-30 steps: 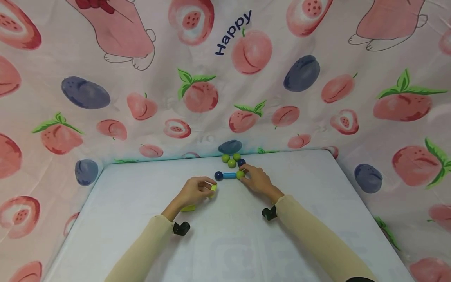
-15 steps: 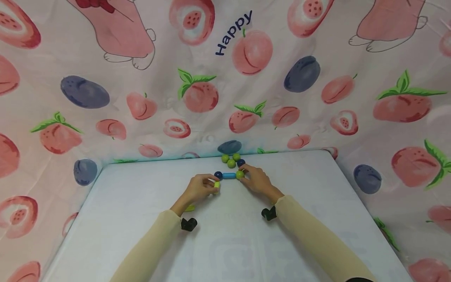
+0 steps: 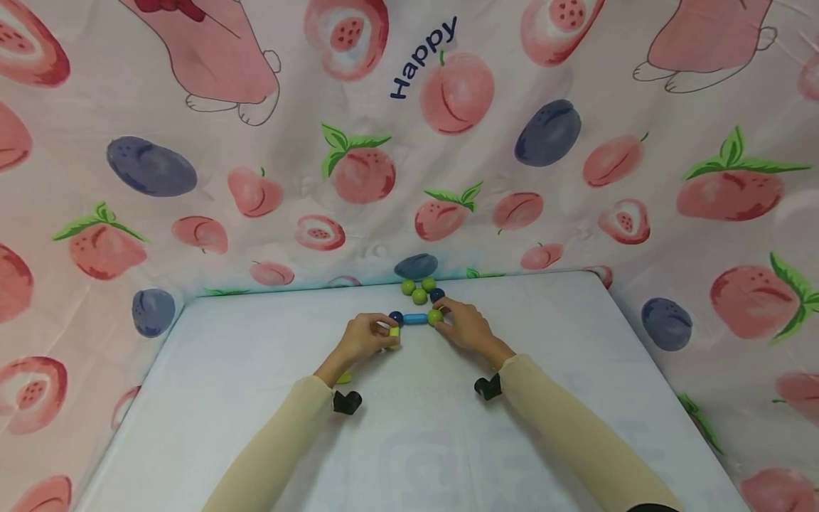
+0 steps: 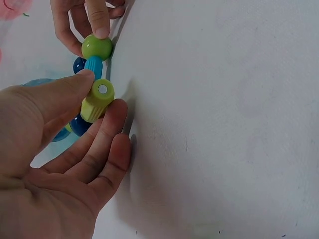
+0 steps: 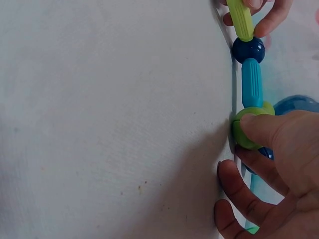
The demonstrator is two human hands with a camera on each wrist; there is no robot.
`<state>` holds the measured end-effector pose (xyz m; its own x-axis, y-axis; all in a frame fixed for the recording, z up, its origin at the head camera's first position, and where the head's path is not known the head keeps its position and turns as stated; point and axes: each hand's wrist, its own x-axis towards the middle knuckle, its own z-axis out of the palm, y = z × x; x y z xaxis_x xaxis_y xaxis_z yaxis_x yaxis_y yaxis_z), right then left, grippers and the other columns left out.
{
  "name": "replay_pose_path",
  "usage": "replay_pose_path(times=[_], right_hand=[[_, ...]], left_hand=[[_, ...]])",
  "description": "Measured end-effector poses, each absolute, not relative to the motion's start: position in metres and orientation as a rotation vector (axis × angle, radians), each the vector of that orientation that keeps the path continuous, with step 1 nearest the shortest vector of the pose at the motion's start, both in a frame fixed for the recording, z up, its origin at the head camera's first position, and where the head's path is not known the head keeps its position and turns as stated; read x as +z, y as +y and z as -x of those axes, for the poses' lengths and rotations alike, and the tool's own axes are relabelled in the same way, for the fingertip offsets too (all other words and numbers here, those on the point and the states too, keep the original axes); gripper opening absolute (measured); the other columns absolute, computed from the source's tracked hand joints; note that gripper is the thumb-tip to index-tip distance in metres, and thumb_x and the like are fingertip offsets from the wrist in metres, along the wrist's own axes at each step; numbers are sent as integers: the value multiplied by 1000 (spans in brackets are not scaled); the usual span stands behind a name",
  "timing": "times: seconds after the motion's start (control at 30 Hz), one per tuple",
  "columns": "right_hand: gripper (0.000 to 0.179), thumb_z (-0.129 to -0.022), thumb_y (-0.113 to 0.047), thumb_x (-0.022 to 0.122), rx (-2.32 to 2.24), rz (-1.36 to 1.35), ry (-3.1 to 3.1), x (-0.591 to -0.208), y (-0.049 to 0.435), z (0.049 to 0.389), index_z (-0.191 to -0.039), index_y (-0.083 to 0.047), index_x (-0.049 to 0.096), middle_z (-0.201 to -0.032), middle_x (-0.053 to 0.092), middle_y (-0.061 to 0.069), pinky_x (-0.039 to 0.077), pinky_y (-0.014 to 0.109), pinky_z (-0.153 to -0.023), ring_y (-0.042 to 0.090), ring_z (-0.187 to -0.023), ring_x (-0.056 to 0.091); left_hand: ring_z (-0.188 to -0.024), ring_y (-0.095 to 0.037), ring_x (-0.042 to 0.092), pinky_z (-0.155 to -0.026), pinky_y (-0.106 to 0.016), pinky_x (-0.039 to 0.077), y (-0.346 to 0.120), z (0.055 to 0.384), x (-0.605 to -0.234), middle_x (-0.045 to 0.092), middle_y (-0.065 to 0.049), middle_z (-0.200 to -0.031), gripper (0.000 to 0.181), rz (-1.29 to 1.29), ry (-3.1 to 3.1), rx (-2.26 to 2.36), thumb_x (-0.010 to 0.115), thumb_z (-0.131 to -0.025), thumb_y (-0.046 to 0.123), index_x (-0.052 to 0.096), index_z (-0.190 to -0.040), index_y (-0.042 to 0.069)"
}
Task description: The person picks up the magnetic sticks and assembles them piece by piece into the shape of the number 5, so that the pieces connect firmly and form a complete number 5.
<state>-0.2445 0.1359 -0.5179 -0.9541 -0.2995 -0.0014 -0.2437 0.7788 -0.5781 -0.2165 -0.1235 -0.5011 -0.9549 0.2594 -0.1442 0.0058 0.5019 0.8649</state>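
Observation:
My left hand [image 3: 363,338] pinches a ribbed yellow-green magnetic rod [image 4: 97,101] between thumb and fingers; a round metal disc shows in its near end. The rod's other end meets a dark blue ball [image 5: 249,50] in the right wrist view. From that ball a blue magnetic rod [image 3: 416,319] runs right to a green ball [image 3: 434,317]. My right hand [image 3: 470,326] grips this green ball with thumb and index finger, its other fingers loosely curled in the right wrist view.
Several loose green balls [image 3: 419,296] lie at the white table's [image 3: 448,441] back edge, with another dark blue ball [image 3: 437,294] close beyond my right fingertips. A second yellow-green rod [image 3: 344,377] lies beside my left wrist, partly hidden. A fruit-print cloth [image 3: 358,235] rises behind.
My left hand has moved right and slightly away from me, bringing the yellow-green rod up to the dark blue ball. The right hand stays in place on the green ball.

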Motion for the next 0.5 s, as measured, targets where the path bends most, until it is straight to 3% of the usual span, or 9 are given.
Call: replay_pose_path(times=[0.5], right_hand=[[35,-98,-22,72,-929,443,2858,-517,137,243,-131,-18,62,-128,69,8,48,56,-100,33,-124,61]], left_hand=[[-75,-15,65,-67,-29,51,-116,216,-504,71,-4,-88,29,-223,2568,1395,86,-84,12,75,-111,8]])
